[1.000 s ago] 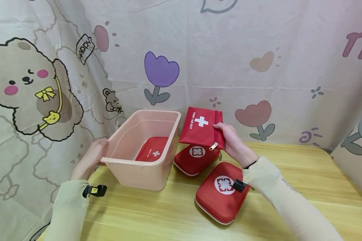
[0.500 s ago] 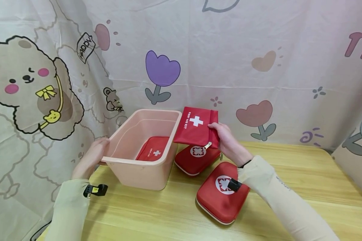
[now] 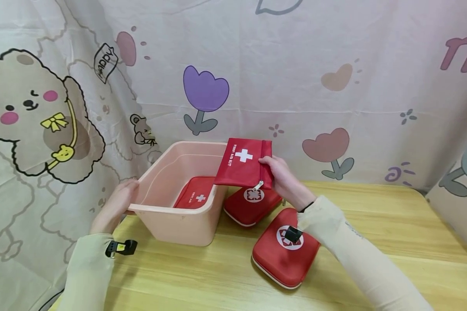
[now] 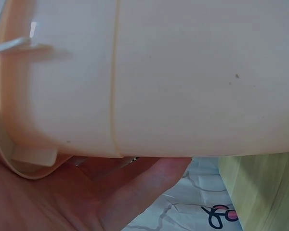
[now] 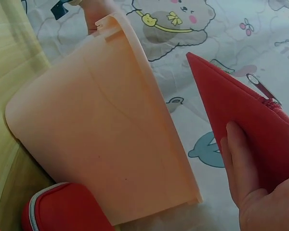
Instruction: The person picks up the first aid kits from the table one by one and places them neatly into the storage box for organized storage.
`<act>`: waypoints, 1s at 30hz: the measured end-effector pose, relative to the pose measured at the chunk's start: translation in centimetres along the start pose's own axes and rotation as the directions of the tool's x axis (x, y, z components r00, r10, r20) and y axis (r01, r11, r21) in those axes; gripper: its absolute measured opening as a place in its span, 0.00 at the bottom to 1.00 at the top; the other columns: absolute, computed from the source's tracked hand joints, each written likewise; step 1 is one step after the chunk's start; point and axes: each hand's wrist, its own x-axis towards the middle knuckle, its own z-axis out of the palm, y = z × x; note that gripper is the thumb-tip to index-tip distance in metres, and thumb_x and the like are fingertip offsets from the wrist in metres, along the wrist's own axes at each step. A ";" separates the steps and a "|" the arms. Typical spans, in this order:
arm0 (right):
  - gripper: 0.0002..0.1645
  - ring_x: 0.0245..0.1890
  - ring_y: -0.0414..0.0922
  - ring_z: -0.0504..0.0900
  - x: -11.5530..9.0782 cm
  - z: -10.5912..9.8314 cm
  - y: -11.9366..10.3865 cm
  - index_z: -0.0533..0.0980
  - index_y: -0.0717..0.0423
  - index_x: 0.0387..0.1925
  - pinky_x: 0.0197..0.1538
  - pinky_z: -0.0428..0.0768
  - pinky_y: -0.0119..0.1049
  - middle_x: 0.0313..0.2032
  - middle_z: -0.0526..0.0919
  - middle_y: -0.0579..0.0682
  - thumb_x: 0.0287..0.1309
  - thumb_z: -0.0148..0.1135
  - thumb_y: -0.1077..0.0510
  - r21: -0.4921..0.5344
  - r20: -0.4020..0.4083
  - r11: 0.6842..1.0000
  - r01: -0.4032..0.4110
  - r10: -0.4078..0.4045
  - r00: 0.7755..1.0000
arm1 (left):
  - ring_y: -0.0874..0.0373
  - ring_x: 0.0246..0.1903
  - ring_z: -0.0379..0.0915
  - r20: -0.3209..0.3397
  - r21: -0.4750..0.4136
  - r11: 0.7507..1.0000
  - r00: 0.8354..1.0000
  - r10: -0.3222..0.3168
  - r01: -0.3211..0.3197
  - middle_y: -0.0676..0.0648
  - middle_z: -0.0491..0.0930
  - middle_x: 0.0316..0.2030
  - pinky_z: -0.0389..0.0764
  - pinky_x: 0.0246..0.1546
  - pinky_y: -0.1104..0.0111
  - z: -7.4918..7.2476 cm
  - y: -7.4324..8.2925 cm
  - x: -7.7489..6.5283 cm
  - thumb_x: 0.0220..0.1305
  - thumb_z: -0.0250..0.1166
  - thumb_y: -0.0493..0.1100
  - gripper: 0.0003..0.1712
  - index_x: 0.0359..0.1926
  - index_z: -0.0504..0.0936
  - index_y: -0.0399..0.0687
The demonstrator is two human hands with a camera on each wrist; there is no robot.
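In the head view, the right hand grasps a red pouch by its zip end, thumb on top, the zip pull hanging toward the front edge of the table. Over the last second the pouch has shifted left, from beside the pink bin to where its far end overlaps the bin's right rim; that brings it nearer the bin's mouth, though it is not yet inside. The bin stands toward the table's back left corner, and the left hand keeps its grasp on the rim at the bin's front left corner. On the bin's floor lies a red kit with a white cross. One red case lies just beside the bin's right wall, partly under the raised pouch; another red case lies closer to the table's front edge. A printed cloth hangs behind the back edge. The left wrist view shows the rim against the palm and a digit along the outer wall, beside the table's edge. In the right wrist view, fingers support the underside of the tilted pouch, and a gap shows between it and the bin; whether any part touches the rim elsewhere, I cannot tell.
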 end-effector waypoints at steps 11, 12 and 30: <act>0.25 0.47 0.46 0.77 0.6 1.8 0.2 0.62 0.58 0.65 0.42 0.82 0.34 0.56 0.73 0.55 0.70 0.50 0.56 0.007 0.006 1.000 -0.001 0.001 1.000 | 0.42 0.49 0.70 0.011 0.000 1.000 1.000 -0.014 0.014 0.25 0.60 0.63 0.81 0.35 0.62 -0.1 -0.3 -0.1 0.77 0.30 0.56 0.38 0.75 0.47 0.32; 0.25 0.47 0.46 0.77 0.7 1.9 0.2 0.62 0.59 0.65 0.41 0.82 0.34 0.55 0.73 0.55 0.70 0.50 0.56 0.010 0.003 1.000 0.001 -0.001 1.000 | 0.42 0.49 0.71 0.009 0.000 1.000 1.000 -0.013 0.013 0.24 0.60 0.62 0.81 0.34 0.62 -0.1 -0.3 0.0 0.77 0.30 0.56 0.38 0.74 0.48 0.32; 0.23 0.48 0.48 0.78 1.1 4.4 0.5 0.64 0.59 0.62 0.46 0.81 0.36 0.54 0.75 0.56 0.69 0.52 0.58 -0.048 0.047 0.999 0.005 -0.003 0.999 | 0.37 0.52 0.67 0.014 0.007 1.000 1.000 -0.019 0.019 0.25 0.61 0.61 0.80 0.35 0.63 0.1 -0.2 0.1 0.77 0.28 0.55 0.37 0.73 0.49 0.30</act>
